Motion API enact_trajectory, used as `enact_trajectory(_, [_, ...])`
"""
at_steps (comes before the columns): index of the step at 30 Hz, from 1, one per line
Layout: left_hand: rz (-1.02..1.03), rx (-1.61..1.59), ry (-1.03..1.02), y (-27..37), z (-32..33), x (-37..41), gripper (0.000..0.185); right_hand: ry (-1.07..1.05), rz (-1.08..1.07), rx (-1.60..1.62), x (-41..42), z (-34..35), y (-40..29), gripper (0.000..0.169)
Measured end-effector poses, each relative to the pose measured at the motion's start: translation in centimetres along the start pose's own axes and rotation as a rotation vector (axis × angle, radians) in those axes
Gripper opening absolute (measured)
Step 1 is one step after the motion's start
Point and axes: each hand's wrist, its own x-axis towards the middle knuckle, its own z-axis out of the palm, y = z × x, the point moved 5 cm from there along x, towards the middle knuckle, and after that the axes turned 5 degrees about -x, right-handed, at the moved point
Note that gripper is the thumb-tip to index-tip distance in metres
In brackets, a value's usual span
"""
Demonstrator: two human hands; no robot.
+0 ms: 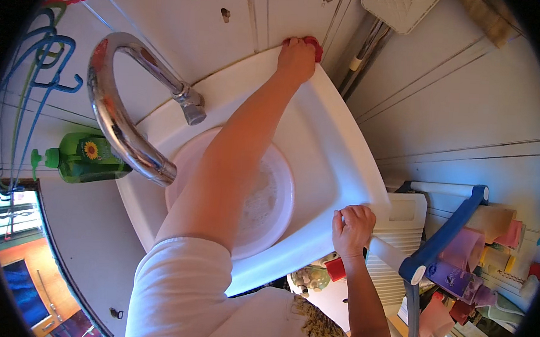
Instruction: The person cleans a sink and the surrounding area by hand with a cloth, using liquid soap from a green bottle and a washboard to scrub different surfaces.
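My left hand (297, 60) is at the upper corner of a white ceramic sink (317, 134), its fingers closed on a red cloth (314, 47) that touches the rim beside the wall. My left arm reaches over a pale pink plastic basin (289, 192) holding soapy water (261, 200), standing in the sink and partly hidden by that arm. At the sink's front right corner, my right hand (354, 228) has its fingers curled on the rim; its palm is hidden. A chrome gooseneck faucet (113, 101) rises at the left.
A green pump bottle (89, 158) stands at the sink's left edge, below blue hangers (51, 61). On the right are a blue and white folding frame (445, 232), a ribbed white panel (391, 262) and a purple bottle (456, 281). Metal pipes (362, 59) run near the red cloth.
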Motion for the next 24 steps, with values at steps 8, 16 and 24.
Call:
enact_trajectory(8, [0.079,0.020,-0.158,1.4,-1.0,-2.8,0.021,0.011,0.003,0.039,0.1,-0.1,0.4,0.010])
enact_trajectory(16, [0.058,0.073,-0.095,0.3,0.9,1.1,0.027,-0.008,-0.001,-0.013,0.1,0.0,0.2,0.011])
enact_trajectory(24, [0.050,0.101,-0.084,0.6,-0.5,-1.3,0.031,-0.025,0.022,0.020,-0.1,0.1,0.7,0.009])
